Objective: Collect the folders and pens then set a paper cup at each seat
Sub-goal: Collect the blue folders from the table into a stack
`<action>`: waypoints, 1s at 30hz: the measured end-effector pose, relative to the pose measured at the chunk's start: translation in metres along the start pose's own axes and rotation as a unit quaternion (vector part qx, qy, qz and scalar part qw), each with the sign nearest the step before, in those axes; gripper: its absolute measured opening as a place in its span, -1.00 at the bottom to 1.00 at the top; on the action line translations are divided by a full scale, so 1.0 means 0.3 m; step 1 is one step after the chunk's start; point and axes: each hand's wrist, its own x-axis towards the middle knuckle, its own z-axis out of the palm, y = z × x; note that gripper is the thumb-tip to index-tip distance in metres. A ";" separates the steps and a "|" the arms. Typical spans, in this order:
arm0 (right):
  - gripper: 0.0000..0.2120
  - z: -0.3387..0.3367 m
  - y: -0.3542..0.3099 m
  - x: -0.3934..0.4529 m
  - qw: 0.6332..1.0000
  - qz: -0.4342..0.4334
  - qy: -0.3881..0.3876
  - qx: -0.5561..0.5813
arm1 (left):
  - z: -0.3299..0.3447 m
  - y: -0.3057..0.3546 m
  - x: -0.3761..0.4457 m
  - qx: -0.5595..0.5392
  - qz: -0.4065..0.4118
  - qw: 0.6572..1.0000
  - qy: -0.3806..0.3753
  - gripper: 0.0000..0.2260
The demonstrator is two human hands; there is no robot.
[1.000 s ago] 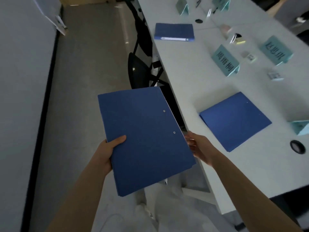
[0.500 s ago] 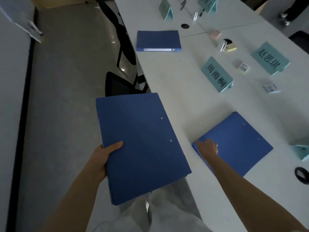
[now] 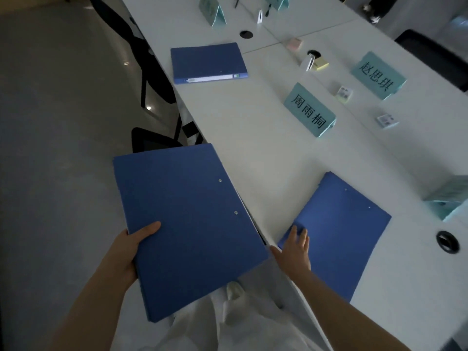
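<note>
Since half a second ago the right hand [image 3: 295, 249] has spread out: its fingers now lie flat and fairly wide on the near left corner of the folder on the bench [image 3: 336, 231], at lower right of centre in the frame, where before only its fingertips reached that corner. That folder sits a little lower in the frame than it did, and the view has shifted, so the far folder [image 3: 207, 62] now appears at upper centre. The left hand [image 3: 126, 252] holds as before: thumb on top and the rest underneath, gripping the left edge of the held folder [image 3: 187, 224], which hangs over the floor at lower left, just beside the bench [image 3: 253, 138] edge and level with it. Three blue folders show in all: one in the left hand, one under the right hand, and one lying flat farther up the bench with its labelled spine towards the camera. Five teal name cards can be counted: two with black writing at the right [image 3: 309, 110] [image 3: 378, 74], one cut off at the right edge [image 3: 448, 196], and two at the top [image 3: 211, 8] [image 3: 278, 1]. Two or three dark pens [image 3: 236, 1] lie at the top edge, too blurred to count surely. Three round cable holes [image 3: 447, 241] [image 3: 246, 34] [image 3: 313, 52] show in the bench. Black chairs [image 3: 149, 143] stand along the bench's left side.
</note>
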 end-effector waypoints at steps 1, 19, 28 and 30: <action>-0.13 0.015 0.000 -0.013 1.000 -0.001 0.001 0.003 | -0.009 0.008 0.004 0.000 -0.001 1.000 -0.005 -0.71; -0.75 0.236 -0.090 -0.312 0.604 0.373 0.112 0.695 | -0.180 0.193 0.111 0.088 -0.006 0.989 -0.120 -0.53; -0.42 0.251 0.000 -0.211 0.398 0.336 0.041 0.852 | -0.178 0.165 0.124 0.106 -0.007 0.988 -0.110 -0.57; -0.53 0.237 -0.017 -0.216 0.344 0.351 0.040 0.870 | -0.173 0.161 0.126 0.099 -0.007 0.990 -0.104 -0.62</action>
